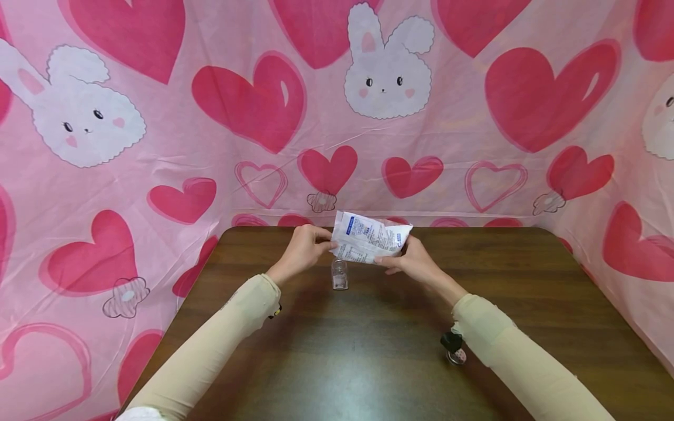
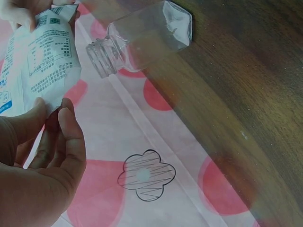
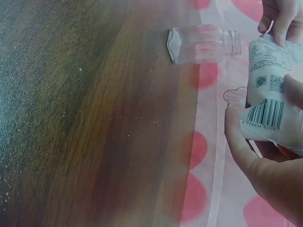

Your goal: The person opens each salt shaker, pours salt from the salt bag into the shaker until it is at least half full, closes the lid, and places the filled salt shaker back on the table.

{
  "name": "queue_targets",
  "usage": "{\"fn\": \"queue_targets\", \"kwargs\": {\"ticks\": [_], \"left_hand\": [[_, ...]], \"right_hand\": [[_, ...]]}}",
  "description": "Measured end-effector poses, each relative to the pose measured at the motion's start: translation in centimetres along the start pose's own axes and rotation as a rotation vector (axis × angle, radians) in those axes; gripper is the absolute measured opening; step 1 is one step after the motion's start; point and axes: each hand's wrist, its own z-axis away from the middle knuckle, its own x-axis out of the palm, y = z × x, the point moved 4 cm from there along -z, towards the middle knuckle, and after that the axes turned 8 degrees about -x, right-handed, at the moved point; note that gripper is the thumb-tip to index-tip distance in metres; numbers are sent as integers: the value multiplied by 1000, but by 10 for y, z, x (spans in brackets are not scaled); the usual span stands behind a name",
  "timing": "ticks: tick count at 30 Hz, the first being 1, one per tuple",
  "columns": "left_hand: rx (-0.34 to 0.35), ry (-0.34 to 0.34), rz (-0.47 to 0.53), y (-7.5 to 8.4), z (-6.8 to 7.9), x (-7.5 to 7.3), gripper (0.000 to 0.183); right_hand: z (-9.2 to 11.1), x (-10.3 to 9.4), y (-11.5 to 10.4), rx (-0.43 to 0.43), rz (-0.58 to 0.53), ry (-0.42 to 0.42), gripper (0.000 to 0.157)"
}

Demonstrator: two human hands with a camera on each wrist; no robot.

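A white plastic packet (image 1: 363, 237) with blue and black print is held up between both hands, tilted over the table. My left hand (image 1: 308, 245) pinches its left end between thumb and fingers. The other end is gripped by my right hand (image 1: 413, 260), beside the barcode seen in the right wrist view. Just below the packet, a clear bottle (image 1: 340, 276) with a threaded neck and no cap stands upright on the table. Something whitish shows at its base in the left wrist view. Whether the packet is torn open cannot be made out.
Dark wooden table (image 1: 347, 345) underneath, with fine white grains (image 3: 125, 127) scattered on it. Near my right wrist lies a small round thing (image 1: 459, 356) with a pinkish pattern. A pink cloth with hearts and rabbits (image 1: 389, 140) hangs behind and at both sides.
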Motion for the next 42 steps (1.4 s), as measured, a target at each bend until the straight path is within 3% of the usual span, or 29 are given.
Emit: {"fn": "queue_targets", "kwargs": {"ticks": [42], "left_hand": [[2,-5,-3,0,1,0,5]], "right_hand": [[1,0,-2,-11,36,-2,56]]}}
